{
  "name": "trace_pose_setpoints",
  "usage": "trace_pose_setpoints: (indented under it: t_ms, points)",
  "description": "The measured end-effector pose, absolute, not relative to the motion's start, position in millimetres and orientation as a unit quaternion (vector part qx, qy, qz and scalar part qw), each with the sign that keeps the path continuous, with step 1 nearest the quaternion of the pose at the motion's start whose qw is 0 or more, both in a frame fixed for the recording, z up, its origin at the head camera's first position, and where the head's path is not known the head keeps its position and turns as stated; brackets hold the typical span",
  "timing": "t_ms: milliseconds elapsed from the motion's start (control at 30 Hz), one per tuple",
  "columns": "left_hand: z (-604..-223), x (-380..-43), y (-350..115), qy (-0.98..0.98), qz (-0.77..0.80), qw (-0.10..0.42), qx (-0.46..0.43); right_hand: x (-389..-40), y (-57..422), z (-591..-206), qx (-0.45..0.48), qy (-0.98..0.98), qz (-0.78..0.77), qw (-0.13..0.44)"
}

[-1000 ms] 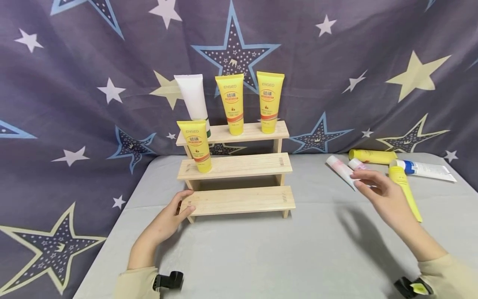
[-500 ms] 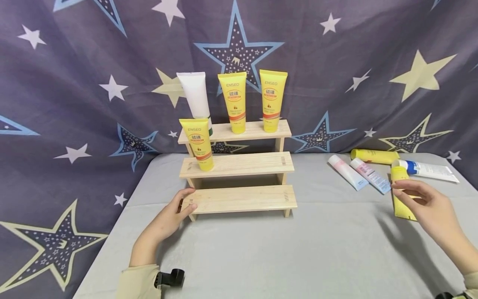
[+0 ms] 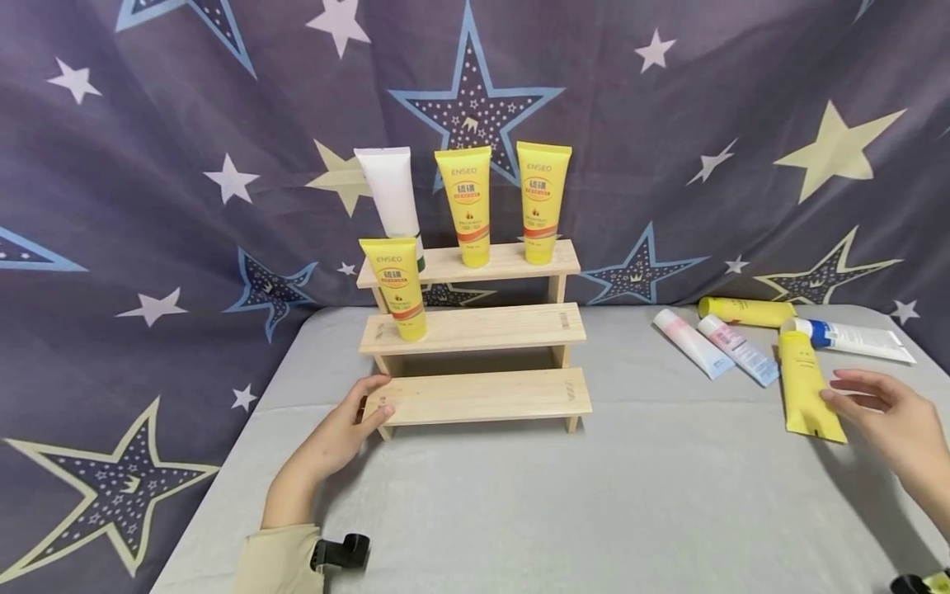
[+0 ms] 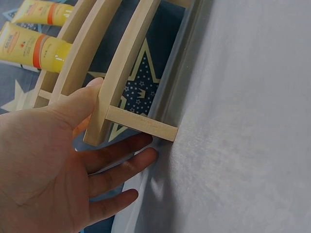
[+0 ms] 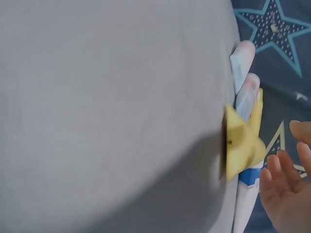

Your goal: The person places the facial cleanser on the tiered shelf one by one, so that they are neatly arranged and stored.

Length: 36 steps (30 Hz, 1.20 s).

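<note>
My left hand (image 3: 331,433) holds the left end of the bottom step of a three-step wooden display stand (image 3: 482,398). In the left wrist view the thumb lies on the step's edge, with the other fingers (image 4: 121,170) extended around the end by the leg. On the right, my right hand (image 3: 898,417) hovers beside a yellow squeeze tube (image 3: 804,384), fingers loosely bent with nothing between them. That tube lies with its flat end toward me; the right wrist view shows the flat end of the yellow tube (image 5: 240,148) left of the hand.
Two pink-white-blue tubes (image 3: 693,342), another yellow tube (image 3: 745,311) and a white tube with a blue cap (image 3: 853,339) lie at the back right. On the stand, a white tube (image 3: 389,194) and two yellow tubes (image 3: 466,206) stand on top, one yellow tube (image 3: 396,289) on the middle step.
My right hand has moved right and toward me, from over the pink tubes, past the near yellow tube, to that tube's right side. The left hand keeps its place on the stand.
</note>
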<state>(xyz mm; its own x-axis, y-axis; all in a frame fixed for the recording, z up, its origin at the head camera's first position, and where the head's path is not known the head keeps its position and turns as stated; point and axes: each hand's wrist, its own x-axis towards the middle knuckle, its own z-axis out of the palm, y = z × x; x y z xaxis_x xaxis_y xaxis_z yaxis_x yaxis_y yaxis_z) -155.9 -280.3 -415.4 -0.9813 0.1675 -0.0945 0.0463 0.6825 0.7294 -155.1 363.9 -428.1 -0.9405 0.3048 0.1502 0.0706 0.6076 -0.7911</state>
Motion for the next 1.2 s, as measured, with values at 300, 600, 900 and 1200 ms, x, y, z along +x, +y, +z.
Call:
trace_pose_setpoints:
  t_ms: [300, 600, 900, 1200]
  points:
    - [-416.0, -153.5, -279.0, 0.912, 0.397, 0.084, 0.052, -161.5, 374.5, -441.8, -0.116, -0.931, 0.336, 0.077]
    - [-417.0, -153.6, -279.7, 0.911, 0.401, 0.083, 0.057, -170.9, 380.5, -451.0, -0.132, -0.941, 0.31, 0.03]
    - [-415.8, -154.0, -279.1, 0.911, 0.4, 0.086, 0.056, -180.8, 374.2, -446.4, -0.133, -0.955, 0.265, -0.015]
    - [-415.4, -155.2, -279.0, 0.911, 0.399, 0.085, 0.059, -181.5, 373.5, -447.0, -0.178, -0.946, 0.267, -0.043]
